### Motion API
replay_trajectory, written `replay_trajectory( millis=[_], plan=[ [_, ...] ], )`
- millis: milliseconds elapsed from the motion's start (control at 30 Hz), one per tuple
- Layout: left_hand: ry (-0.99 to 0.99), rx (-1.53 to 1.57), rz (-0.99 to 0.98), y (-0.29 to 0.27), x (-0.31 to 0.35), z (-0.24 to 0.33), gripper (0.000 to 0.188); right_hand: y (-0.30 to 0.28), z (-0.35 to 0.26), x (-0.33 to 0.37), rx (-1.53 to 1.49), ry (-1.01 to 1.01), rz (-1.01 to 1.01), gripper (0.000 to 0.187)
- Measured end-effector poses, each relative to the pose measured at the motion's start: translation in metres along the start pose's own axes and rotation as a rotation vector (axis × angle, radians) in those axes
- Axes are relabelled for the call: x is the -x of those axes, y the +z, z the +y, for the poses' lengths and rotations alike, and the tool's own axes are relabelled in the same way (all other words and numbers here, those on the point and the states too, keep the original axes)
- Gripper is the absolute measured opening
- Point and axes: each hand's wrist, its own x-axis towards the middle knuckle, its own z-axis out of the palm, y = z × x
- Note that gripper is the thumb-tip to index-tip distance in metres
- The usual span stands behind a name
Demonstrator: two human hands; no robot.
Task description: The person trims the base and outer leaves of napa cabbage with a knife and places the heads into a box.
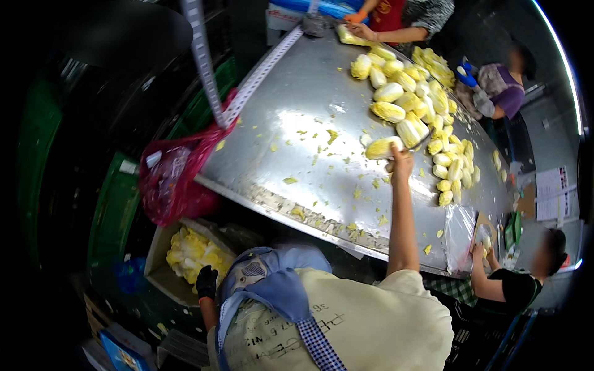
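Observation:
My right hand [401,163], bare, reaches far out over a metal table [278,154]. Its fingers close on the white end of a yellow napa cabbage [382,148]. A thin dark knife [423,141] sticks out from the same hand toward the upper right; its handle is hidden in the grip. My left hand [206,282], in a black glove, hangs low beside a bin [154,263] of loose yellow cabbage leaves [195,255]. The glove looks empty, with the fingers somewhat apart. Beyond my right hand lies a large pile of napa cabbages [405,102].
Leaf scraps [289,180] litter the tabletop. A red plastic bag [170,179] hangs at its left corner, near a perforated metal post [204,62]. Green crates [111,210] stand at left. Other people work at the far and right sides; clear plastic film [459,238] lies at the right edge.

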Motion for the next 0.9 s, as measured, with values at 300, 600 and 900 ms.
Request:
replay_trajectory(
  millis=[300, 600, 900],
  plan=[
    [-0.027, -0.117, -0.108, 0.01, -0.005, 0.005, 0.038, -0.167, 0.028, -0.156, 1.161, -0.039, 0.596, 0.046],
    [0.242, -0.425, -0.068, 0.006, -0.004, 0.04, 0.039, -0.114, 0.125, -0.207, 0.989, -0.447, -0.15, 0.064],
    [0.056, 0.25, 0.319, 0.022, 0.008, 0.096, 0.047, -0.089, 0.089, -0.123, 0.445, 0.085, -0.156, 0.041]
  ],
)
